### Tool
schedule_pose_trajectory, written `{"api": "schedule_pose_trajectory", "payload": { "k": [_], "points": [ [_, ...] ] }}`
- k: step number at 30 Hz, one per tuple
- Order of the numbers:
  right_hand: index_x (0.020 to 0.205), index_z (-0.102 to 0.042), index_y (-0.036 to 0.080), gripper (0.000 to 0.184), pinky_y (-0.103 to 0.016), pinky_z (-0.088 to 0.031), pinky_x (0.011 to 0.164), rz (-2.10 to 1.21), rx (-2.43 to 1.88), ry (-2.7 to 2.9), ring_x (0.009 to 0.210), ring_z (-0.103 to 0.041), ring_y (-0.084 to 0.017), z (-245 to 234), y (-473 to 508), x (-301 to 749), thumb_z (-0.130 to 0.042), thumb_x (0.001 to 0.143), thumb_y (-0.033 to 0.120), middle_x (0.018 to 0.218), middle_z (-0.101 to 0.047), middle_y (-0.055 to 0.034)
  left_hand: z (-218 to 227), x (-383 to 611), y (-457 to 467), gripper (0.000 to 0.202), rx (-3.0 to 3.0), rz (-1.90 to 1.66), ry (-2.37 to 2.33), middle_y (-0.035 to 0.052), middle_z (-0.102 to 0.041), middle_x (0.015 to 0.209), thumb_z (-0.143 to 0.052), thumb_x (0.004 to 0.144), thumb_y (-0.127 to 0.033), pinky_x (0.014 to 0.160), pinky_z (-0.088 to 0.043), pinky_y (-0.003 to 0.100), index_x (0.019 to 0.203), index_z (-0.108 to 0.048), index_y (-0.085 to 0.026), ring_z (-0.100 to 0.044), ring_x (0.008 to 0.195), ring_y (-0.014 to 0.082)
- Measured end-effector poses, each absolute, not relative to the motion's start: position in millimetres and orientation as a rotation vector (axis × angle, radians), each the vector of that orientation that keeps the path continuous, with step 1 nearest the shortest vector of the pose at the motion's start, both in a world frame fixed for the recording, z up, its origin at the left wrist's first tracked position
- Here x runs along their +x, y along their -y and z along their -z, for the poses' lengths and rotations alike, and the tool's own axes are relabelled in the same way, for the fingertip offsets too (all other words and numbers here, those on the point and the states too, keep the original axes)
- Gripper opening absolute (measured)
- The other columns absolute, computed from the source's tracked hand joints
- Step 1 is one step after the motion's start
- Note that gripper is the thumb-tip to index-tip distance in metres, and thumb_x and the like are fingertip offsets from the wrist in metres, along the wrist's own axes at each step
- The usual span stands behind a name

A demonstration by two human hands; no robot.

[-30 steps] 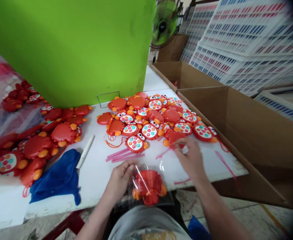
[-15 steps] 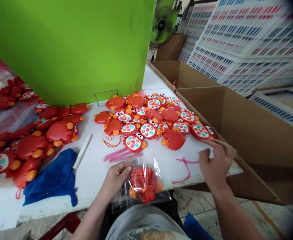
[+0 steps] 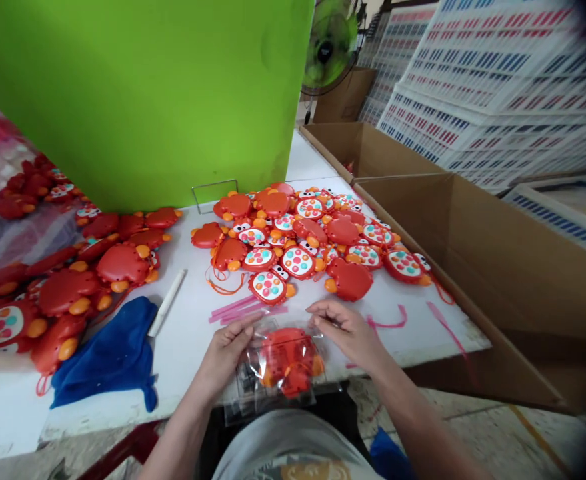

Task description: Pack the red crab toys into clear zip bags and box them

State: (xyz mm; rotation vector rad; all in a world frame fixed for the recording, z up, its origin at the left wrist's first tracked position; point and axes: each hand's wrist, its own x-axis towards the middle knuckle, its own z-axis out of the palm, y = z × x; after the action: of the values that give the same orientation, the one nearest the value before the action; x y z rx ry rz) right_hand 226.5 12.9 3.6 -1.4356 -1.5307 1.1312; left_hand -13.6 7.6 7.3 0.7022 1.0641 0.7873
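Observation:
A red crab-shaped toy [image 3: 289,357] with orange claws lies face down inside a clear plastic bag [image 3: 257,373] at the table's front edge. My left hand [image 3: 230,347] pinches the bag's upper left corner between thumb and fingers. At the upper right corner my right hand [image 3: 345,328] has its thumb and fingers closed on the same bag. Just beyond the bag lie several pink strips [image 3: 237,309]. Behind them spreads a pile of similar red toys [image 3: 300,262], many showing white fronts with coloured buttons.
More red toys [image 3: 67,290] heap at the left, beside a blue cloth [image 3: 110,353] and a white pen-like stick [image 3: 167,302]. A green panel [image 3: 173,100] stands behind. Open cardboard boxes [image 3: 497,267] line the right edge; stacked white crates [image 3: 473,127] rise beyond. Loose pink strips [image 3: 387,325] lie right.
My right hand has come left from the table's right side, by the pink strips, to the bag's upper right corner. My left hand keeps its hold on the bag.

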Motion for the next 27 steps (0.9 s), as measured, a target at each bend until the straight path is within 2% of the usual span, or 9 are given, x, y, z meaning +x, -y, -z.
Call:
{"api": "schedule_pose_trajectory", "payload": {
  "k": [4, 8, 13, 17, 19, 21, 23, 25, 27],
  "points": [
    [0.077, -0.065, 0.019, 0.013, -0.029, -0.050, 0.068, -1.160, -1.412, 1.523, 0.074, -0.063, -0.017, -0.3, -13.6, 237.1, -0.055, 0.079, 0.027, 0.078, -0.068, -0.0035, -9.2, -13.2, -7.5, 0.025, 0.723, -0.814, -1.076, 0.0089, -0.069, 0.087, -0.067, 0.072, -0.033, 0.068, -0.053, 0.030, 0.085, -0.067, -0.011, -0.062, 0.073, 0.0163],
    [0.071, -0.061, 0.019, 0.013, -0.030, -0.049, 0.069, -1.193, -1.349, 1.503, 0.075, -0.062, -0.018, 2.2, -14.6, 238.4, -0.055, 0.080, 0.027, 0.076, -0.067, -0.0032, -13.2, -13.2, -6.8, 0.013, 0.694, -0.866, -1.050, 0.0034, -0.062, 0.073, -0.061, 0.071, -0.026, 0.063, -0.051, 0.026, 0.068, -0.060, -0.014, -0.059, 0.069, 0.0147],
    [0.104, -0.056, 0.020, 0.027, -0.027, -0.047, 0.054, -1.265, -1.358, 1.382, 0.062, -0.058, -0.015, -2.6, -14.1, 226.9, -0.043, 0.089, 0.039, 0.079, -0.067, -0.0029, -13.4, -13.4, -5.6, 0.026, 0.743, -0.916, -1.006, 0.0004, -0.054, 0.062, -0.061, 0.073, -0.037, 0.058, -0.047, 0.024, 0.060, -0.054, -0.015, -0.053, 0.061, 0.0129],
    [0.118, -0.053, 0.020, 0.037, -0.025, -0.044, 0.051, -1.324, -1.345, 1.434, 0.060, -0.057, -0.013, -4.3, -11.8, 219.7, -0.051, 0.086, 0.038, 0.075, -0.065, -0.0009, -9.7, -10.3, -3.9, 0.044, 0.777, -0.956, -1.099, -0.0028, -0.045, 0.051, -0.064, 0.072, -0.045, 0.056, -0.045, 0.022, 0.048, -0.041, -0.017, -0.049, 0.054, 0.0106],
    [0.122, -0.050, 0.020, 0.042, -0.026, -0.044, 0.051, -1.305, -1.354, 1.405, 0.058, -0.057, -0.014, -7.9, -11.9, 227.4, -0.053, 0.085, 0.040, 0.074, -0.065, -0.0006, -9.2, -9.4, -3.8, 0.046, 0.774, -0.942, -1.131, -0.0025, -0.047, 0.051, -0.066, 0.071, -0.049, 0.057, -0.047, 0.024, 0.048, -0.043, -0.016, -0.050, 0.054, 0.0107],
    [0.125, -0.048, 0.022, 0.047, -0.030, -0.045, 0.051, -1.098, -1.423, 1.295, 0.057, -0.057, -0.016, -17.1, -13.3, 245.1, -0.054, 0.084, 0.043, 0.078, -0.066, -0.0033, -9.6, -9.0, -4.4, 0.044, 0.791, -0.885, -1.149, 0.0011, -0.056, 0.059, -0.066, 0.070, -0.054, 0.061, -0.051, 0.026, 0.057, -0.054, -0.014, -0.055, 0.059, 0.0128],
    [0.126, -0.047, 0.024, 0.049, -0.038, -0.047, 0.055, -0.661, -1.502, 1.090, 0.061, -0.059, -0.021, -31.3, -15.1, 268.6, -0.054, 0.084, 0.047, 0.089, -0.066, -0.0094, -10.2, -8.0, -4.8, 0.045, 0.836, -0.829, -1.170, 0.0044, -0.062, 0.068, -0.065, 0.070, -0.057, 0.062, -0.052, 0.028, 0.068, -0.061, -0.012, -0.059, 0.064, 0.0145],
    [0.130, -0.040, 0.028, 0.050, -0.045, -0.050, 0.066, -0.208, -1.512, 0.880, 0.077, -0.063, -0.027, -45.6, -16.5, 290.9, -0.049, 0.086, 0.049, 0.107, -0.062, -0.0150, -10.4, -5.6, -4.1, 0.046, 0.906, -0.796, -1.200, 0.0038, -0.063, 0.068, -0.064, 0.070, -0.059, 0.060, -0.052, 0.026, 0.069, -0.061, -0.012, -0.059, 0.062, 0.0138],
    [0.133, -0.031, 0.032, 0.051, -0.049, -0.050, 0.078, 0.019, -1.503, 0.817, 0.092, -0.063, -0.029, -52.8, -17.5, 306.4, -0.044, 0.087, 0.050, 0.124, -0.054, -0.0156, -10.8, -2.0, -1.7, 0.045, 0.987, -0.766, -1.232, 0.0015, -0.060, 0.064, -0.063, 0.071, -0.058, 0.055, -0.049, 0.024, 0.067, -0.057, -0.014, -0.056, 0.058, 0.0120]
  ]
}}
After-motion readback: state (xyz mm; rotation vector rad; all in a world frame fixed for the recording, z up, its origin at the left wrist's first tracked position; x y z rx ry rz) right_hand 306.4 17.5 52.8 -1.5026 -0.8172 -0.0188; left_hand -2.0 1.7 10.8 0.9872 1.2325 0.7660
